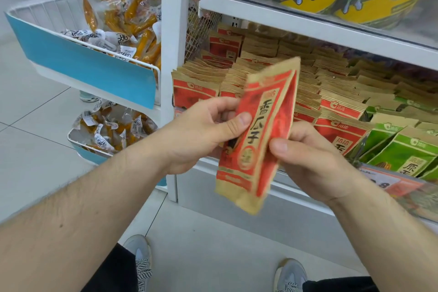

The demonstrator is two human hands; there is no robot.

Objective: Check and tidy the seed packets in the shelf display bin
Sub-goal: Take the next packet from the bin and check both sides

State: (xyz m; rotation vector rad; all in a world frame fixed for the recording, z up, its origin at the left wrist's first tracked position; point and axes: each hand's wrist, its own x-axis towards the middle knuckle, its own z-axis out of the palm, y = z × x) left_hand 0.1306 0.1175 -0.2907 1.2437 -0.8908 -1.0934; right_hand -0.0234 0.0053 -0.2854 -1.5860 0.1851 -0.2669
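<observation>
Shelf bin (284,192) behind | packet (258,135) pinched between hands: left (199,135), right (315,163)

left hand (201,130) pinching, right hand (308,161) gripping

Packet (258,130): we see matt kraft paper with a red printed panel, slightly creased.
Shelf packets (331,92): the same brown paper look to us, some with red and some with green print.
Shelf (308,28): we see smooth white painted board.
Basket (47,9): we see white coated wire with a smooth blue plastic front.
Snack wraps (128,16): we see clear glossy film.
Floor (30,106): we see pale, smooth tiles with a faint sheen.
</observation>
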